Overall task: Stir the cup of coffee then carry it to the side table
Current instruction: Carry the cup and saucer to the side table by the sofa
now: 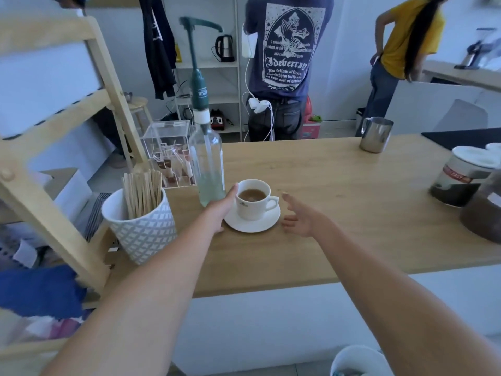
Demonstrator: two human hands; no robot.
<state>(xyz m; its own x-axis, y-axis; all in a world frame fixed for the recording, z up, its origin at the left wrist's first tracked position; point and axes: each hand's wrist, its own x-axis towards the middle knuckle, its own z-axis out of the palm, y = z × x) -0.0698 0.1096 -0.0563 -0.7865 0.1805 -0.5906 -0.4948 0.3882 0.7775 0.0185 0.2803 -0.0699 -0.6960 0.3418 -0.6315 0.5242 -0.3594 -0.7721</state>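
Observation:
A white cup of coffee [254, 203] stands on a white saucer [253, 225] on the wooden counter [339, 213], its handle pointing right. My left hand [221, 210] rests against the saucer's left edge, thumb up beside the cup's rim, fingers spread and holding nothing. My right hand [301, 217] hovers open just right of the saucer, palm facing the cup, a small gap between them. A patterned white pot [141, 232] full of wooden stir sticks [142, 192] stands to the left of the cup.
A glass bottle with a green pump [207, 164] stands right behind my left hand, a clear sachet box [169, 153] beside it. A steel jug [375, 134] and coffee jars [461, 179] sit at the right. Two people stand beyond the counter. A wooden rack [62, 164] rises at left.

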